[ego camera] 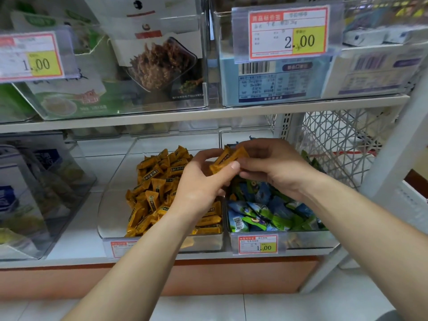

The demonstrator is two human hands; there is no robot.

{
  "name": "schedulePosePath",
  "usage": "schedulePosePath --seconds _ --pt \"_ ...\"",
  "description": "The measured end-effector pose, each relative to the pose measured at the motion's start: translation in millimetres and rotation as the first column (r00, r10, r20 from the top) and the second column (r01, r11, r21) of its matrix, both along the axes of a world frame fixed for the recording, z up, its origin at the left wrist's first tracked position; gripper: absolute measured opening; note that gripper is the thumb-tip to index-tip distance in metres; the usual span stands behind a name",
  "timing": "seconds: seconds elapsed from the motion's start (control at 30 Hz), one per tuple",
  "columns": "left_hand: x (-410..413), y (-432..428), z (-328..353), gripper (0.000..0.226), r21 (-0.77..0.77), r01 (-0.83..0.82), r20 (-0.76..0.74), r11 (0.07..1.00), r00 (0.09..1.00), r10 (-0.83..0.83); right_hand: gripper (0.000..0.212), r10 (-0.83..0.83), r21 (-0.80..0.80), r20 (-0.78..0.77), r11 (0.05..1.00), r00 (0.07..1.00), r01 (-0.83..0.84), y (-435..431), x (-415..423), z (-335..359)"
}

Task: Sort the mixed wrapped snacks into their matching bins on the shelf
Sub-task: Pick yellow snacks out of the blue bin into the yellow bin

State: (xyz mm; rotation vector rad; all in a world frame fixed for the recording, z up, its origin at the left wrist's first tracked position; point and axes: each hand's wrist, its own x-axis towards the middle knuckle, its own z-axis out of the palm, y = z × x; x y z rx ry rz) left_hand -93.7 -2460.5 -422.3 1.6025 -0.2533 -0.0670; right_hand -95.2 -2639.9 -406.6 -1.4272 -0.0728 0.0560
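An orange wrapped snack (228, 158) is pinched in the grip of the left hand (203, 184), thumb on top, and is also gripped at its other end by the curled fingers of the right hand (278, 167). Whether one wrapper or two are held cannot be told, as the fingers cover part of it. The snack is held in the air over the divide between two clear bins on the lower shelf.

Dark print is seen on the wrapper, too blurred to be read. The orange pile (157, 181) in the left bin (113, 205) is partly hidden by the left wrist. The blue and green snacks (261, 214) in the right bin (301, 237) are partly hidden under the right hand and forearm.

"1.00" is read on the price tag (257, 244) of the right bin. The tag of the left bin (120, 249) is cut off by the left forearm and cannot be read. On the upper shelf (162, 117), a tag with "2.00" (288, 32) and a tag with "1.00" (31, 56) are seen; the smaller print on both is illegible.

Bare bin floor is left beside the orange pile. A wire mesh panel (335, 144) closes the shelf just beside the right bin, and open room is left in front, over the tiled floor (301, 306).
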Motion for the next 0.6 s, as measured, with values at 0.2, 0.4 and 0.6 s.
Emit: schedulePosePath --seconds 0.2,0.4,0.6 --pt "21 35 -3 0.029 0.474 -0.276 0.327 0.836 0.937 0.124 0.011 -0.13 -0.256 0.077 0.956 0.989 0.145 5 11 -13" --pt "29 53 -9 0.051 0.747 -0.339 0.37 0.572 0.927 0.067 0.023 0.208 -0.917 0.01 0.393 0.978 -0.074 10 32 -51" --pt "14 25 -15 0.042 0.763 -0.093 0.266 0.64 0.947 -0.18 0.018 0.247 -0.951 -0.103 0.258 0.964 -0.168 11 46 -56"
